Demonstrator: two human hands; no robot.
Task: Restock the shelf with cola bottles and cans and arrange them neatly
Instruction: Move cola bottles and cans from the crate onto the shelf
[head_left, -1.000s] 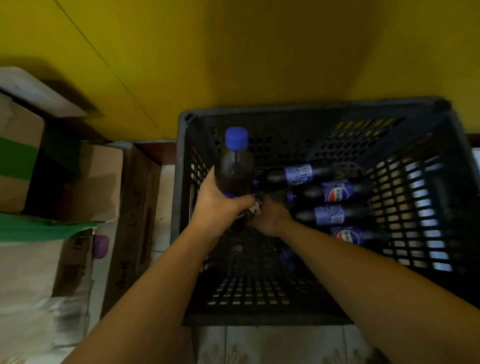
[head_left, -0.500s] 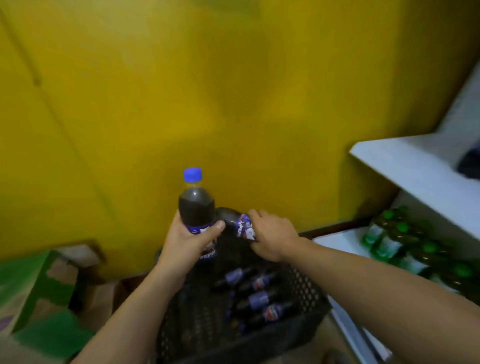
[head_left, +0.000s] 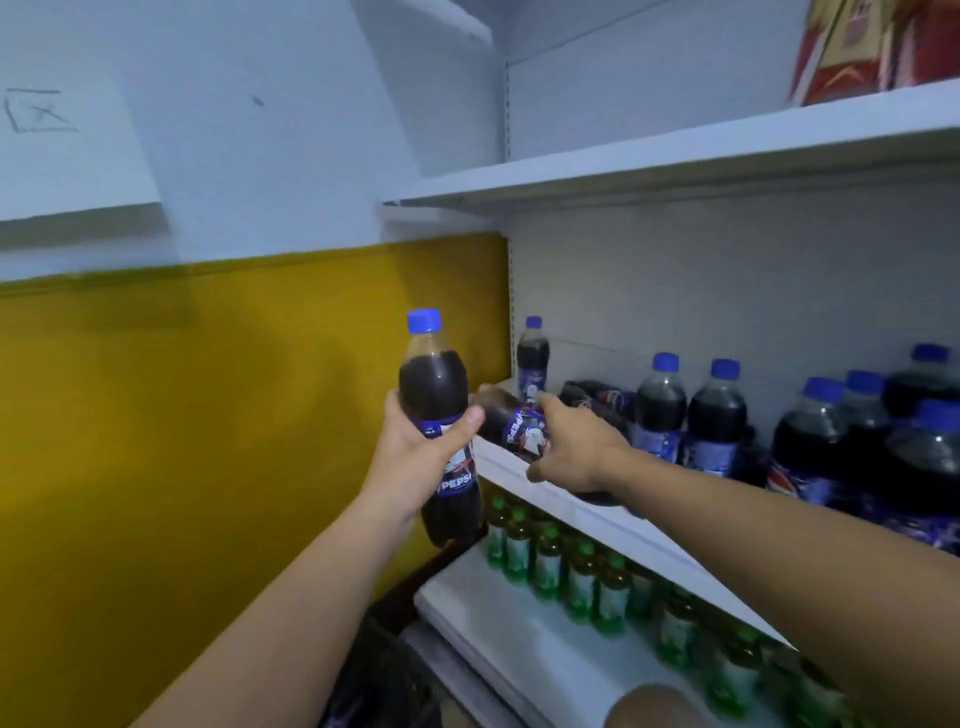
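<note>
The left hand (head_left: 423, 457) has its fingers wrapped round an upright cola bottle (head_left: 434, 389), held just left of the shelf (head_left: 498, 465); the right hand (head_left: 576, 449) grips a second cola bottle (head_left: 511, 423) lying sideways over the shelf's front edge, near standing cola bottles (head_left: 660, 405); green bottles (head_left: 545, 561) line the lower shelf (head_left: 493, 610).

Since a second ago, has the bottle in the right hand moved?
Yes: the right hand carried the bottle up and right, to the edge of the shelf.

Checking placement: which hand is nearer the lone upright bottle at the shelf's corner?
Right. The right hand sits just in front of the lone bottle; the left hand is farther left.
</note>
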